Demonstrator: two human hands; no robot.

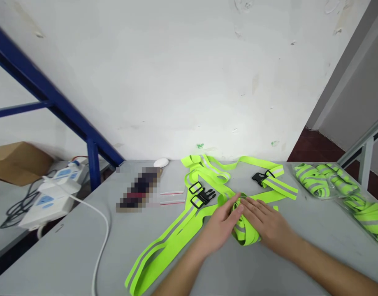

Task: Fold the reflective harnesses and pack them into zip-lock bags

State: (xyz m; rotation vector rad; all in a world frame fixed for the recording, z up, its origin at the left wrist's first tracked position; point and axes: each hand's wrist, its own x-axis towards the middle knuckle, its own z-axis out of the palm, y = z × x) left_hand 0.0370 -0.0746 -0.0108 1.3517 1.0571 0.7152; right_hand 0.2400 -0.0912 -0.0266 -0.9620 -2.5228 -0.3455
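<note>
A folded bundle of neon-yellow reflective strap (244, 231) lies on the grey table, pressed between both hands. My left hand (221, 224) is closed against its left side, thumb and fingers on top. My right hand (264, 222) lies over its right side, with the fingers together and pointing up and left. Behind and left of the hands spreads a loose strap (176, 238) with a grey reflective stripe, its long loop reaching the front left. A black buckle with prongs (205, 196) rests on it, and another black buckle (259, 178) sits farther right.
Bagged neon straps (315, 181) lie at the right edge. Clear zip bags (172, 198), a pixelated item (141, 191) and a white oval object (161, 163) are at the back. A white cable (107, 230) crosses the left side, near power strips (49, 199) and a cardboard box (20, 162).
</note>
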